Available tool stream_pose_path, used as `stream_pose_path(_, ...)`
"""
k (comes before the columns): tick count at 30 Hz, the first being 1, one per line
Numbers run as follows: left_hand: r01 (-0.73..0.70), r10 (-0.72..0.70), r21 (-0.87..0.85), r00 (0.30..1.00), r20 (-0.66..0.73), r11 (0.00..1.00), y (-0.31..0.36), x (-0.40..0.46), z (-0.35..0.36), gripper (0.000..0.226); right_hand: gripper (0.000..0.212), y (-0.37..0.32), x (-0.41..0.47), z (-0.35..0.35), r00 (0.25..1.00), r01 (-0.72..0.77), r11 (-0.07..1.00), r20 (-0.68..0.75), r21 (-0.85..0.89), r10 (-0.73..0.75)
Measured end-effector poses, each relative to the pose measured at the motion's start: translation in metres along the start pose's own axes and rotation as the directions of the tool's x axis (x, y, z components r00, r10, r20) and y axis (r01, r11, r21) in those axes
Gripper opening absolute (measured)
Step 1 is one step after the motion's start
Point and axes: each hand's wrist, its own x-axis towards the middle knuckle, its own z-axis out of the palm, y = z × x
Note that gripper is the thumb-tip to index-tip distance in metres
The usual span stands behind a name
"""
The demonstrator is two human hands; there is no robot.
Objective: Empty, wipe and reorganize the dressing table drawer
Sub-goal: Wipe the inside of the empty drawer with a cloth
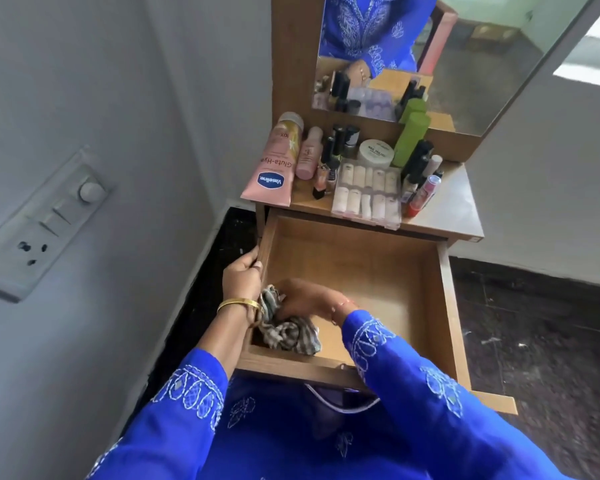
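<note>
**A:** Starting at the left, what was there?

**B:** A switch panel (37,225) sat on the grey wall at nine o'clock. Next came the left hand (242,276), a gold bangle (238,304) on its wrist. Its fingers (253,260) were curled over the left wall of the open drawer (445,306), gripping the edge.

**A:** And the cloth?

**B:** A crumpled checked cloth (289,332) lay inside the drawer at its near-left corner, about seven o'clock of the drawer floor, touching the front wall. The right hand (307,299) rested on top of it, fingers bent down into the folds and holding it. The fingertips themselves were hidden in the fabric, so I could not tell how tightly.

**A:** Anything else in the drawer?

**B:** Only bare wood showed across the rest of its floor.

**A:** And the worktop?

**B:** The worktop (454,209) stood at twelve o'clock from the drawer, crowded. From the left: a pink Vaseline tube (271,174) lying tilted, a smaller pink bottle (309,154) beside it, dark little bottles, a white jar (376,153), a clear pack of white sachets (368,194) near the front edge, a green bottle (410,138) upright behind, then a red-capped tube (424,195) at the right.

**A:** Above that?

**B:** A mirror (482,64) reflected the person's blue embroidered clothing.
</note>
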Motion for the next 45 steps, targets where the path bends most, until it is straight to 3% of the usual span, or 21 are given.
stream_pose_path(3, 0.022, -0.021, -0.029, 1.0, 0.011, 0.999, 0.0, 0.0, 0.0, 0.039, 0.022, 0.001, -0.006, -0.012, 0.999, 0.04, 0.942, -0.044, 0.332, -0.027)
stream_pose_path(5, 0.033, -0.032, -0.038, 0.999, 0.022, 0.999, 0.001, 0.0, -0.001, 0.04, 0.032, 0.001, -0.001, -0.025, 0.975, 0.099, 0.903, -0.224, 0.419, -0.003)
stream_pose_path(8, 0.016, -0.017, 0.012, 1.0, 0.018, 1.0, 0.003, -0.004, -0.001, 0.038, 0.041, -0.009, 0.012, -0.033, 0.883, 0.173, 0.878, -0.465, 0.447, 0.063)
stream_pose_path(10, 0.005, -0.005, 0.015, 1.0, 0.013, 1.0, 0.006, -0.007, -0.001, 0.038, 0.041, -0.014, 0.02, -0.03, 0.852, 0.158, 0.935, -0.522, 0.319, 0.034)
stream_pose_path(12, 0.004, -0.004, 0.026, 1.0, 0.016, 1.0, 0.007, -0.008, -0.002, 0.038, 0.039, -0.012, 0.02, -0.027, 0.88, 0.076, 0.984, -0.475, 0.159, 0.009)
stream_pose_path(15, 0.014, -0.014, 0.015, 1.0, 0.02, 1.0, 0.006, -0.006, -0.003, 0.038, 0.035, -0.008, 0.006, -0.017, 0.964, -0.036, 0.989, -0.267, -0.145, -0.004)
stream_pose_path(18, 0.021, -0.022, 0.027, 0.999, 0.036, 0.999, 0.007, -0.008, -0.004, 0.039, 0.031, -0.01, -0.005, 0.004, 1.0, 0.019, 0.954, -0.001, -0.299, -0.02)
stream_pose_path(20, 0.015, -0.016, 0.043, 0.999, 0.031, 0.999, 0.01, -0.011, -0.003, 0.039, 0.03, -0.014, -0.012, 0.014, 0.995, 0.069, 0.938, 0.096, -0.339, -0.039)
stream_pose_path(26, -0.014, 0.014, 0.07, 1.0, 0.005, 0.997, 0.012, -0.017, -0.002, 0.038, 0.032, -0.012, -0.02, 0.013, 0.996, -0.015, 0.863, 0.063, -0.505, 0.055)
stream_pose_path(30, -0.014, 0.013, 0.061, 1.0, 0.004, 0.998, 0.012, -0.015, -0.002, 0.038, 0.029, 0.024, -0.056, -0.006, 0.955, -0.253, 0.713, -0.051, -0.654, 0.292)
stream_pose_path(33, -0.007, 0.007, 0.053, 1.0, 0.003, 0.999, 0.011, -0.012, -0.002, 0.038, 0.018, 0.058, -0.059, -0.014, 0.918, -0.29, 0.687, 0.01, -0.667, 0.397)
stream_pose_path(35, -0.007, 0.007, 0.057, 1.0, -0.002, 0.998, 0.01, -0.012, -0.001, 0.038, 0.014, 0.077, -0.04, -0.009, 0.917, -0.313, 0.73, 0.008, -0.608, 0.399)
stream_pose_path(37, -0.02, 0.02, 0.077, 1.0, 0.0, 0.997, 0.011, -0.013, -0.001, 0.038, 0.013, 0.065, -0.034, -0.001, 0.948, -0.307, 0.817, -0.082, -0.488, 0.307)
stream_pose_path(39, -0.057, 0.056, 0.121, 0.998, 0.008, 0.991, 0.01, -0.015, 0.0, 0.038, 0.026, 0.028, -0.03, 0.012, 0.987, -0.157, 0.917, -0.088, -0.366, 0.133)
stream_pose_path(41, -0.1, 0.099, 0.175, 0.995, 0.015, 0.979, 0.011, -0.018, 0.0, 0.038, 0.028, -0.012, -0.026, 0.028, 0.998, -0.04, 0.949, -0.061, -0.312, 0.022)
stream_pose_path(45, -0.138, 0.14, 0.26, 0.99, 0.01, 0.956, 0.009, -0.017, 0.0, 0.039, 0.029, -0.024, -0.023, 0.031, 1.0, -0.007, 0.956, -0.024, -0.292, 0.0)
